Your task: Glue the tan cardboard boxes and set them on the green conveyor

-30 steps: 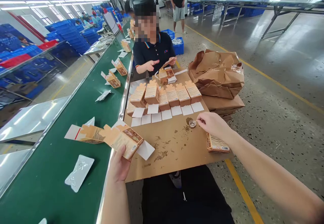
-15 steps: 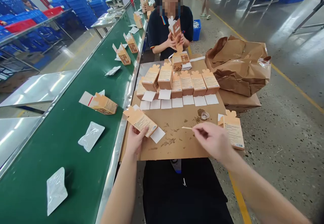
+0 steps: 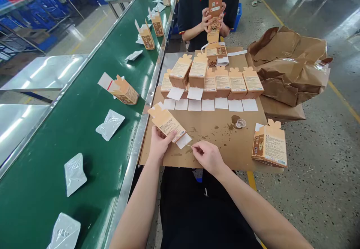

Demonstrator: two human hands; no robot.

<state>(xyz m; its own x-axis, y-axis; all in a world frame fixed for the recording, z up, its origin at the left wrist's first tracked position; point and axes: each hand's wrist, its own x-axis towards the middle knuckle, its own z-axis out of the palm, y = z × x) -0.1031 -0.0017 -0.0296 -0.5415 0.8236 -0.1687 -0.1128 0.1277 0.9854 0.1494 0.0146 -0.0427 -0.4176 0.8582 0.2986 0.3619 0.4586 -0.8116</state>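
Observation:
My left hand (image 3: 162, 143) grips a tan printed carton (image 3: 168, 124) near the left edge of the cardboard-covered table (image 3: 208, 155). From the carton's lower end sticks out a white flap (image 3: 183, 141). A thin wooden stick (image 3: 189, 146) is pinched in my right hand (image 3: 206, 155), its tip at the flap's edge; whether they touch I cannot tell. Farther right lies a small clear round dish (image 3: 240, 123) beside wet brown stains. Several tan cartons (image 3: 237, 82) with white flaps form a row at the back, two of them on top (image 3: 198, 69).
On the left a green conveyor belt (image 3: 92, 129) carries silver pouches (image 3: 110, 124) and open cartons (image 3: 126, 92). One more carton (image 3: 271, 146) rests at the table's right edge. Crumpled brown paper (image 3: 292, 69) lies behind it. Across the table a person (image 3: 194, 27) holds a carton.
My right hand has moved left with the stick, from near the dish to the carton's white flap. The view has shifted, and the person opposite has turned their carton upright.

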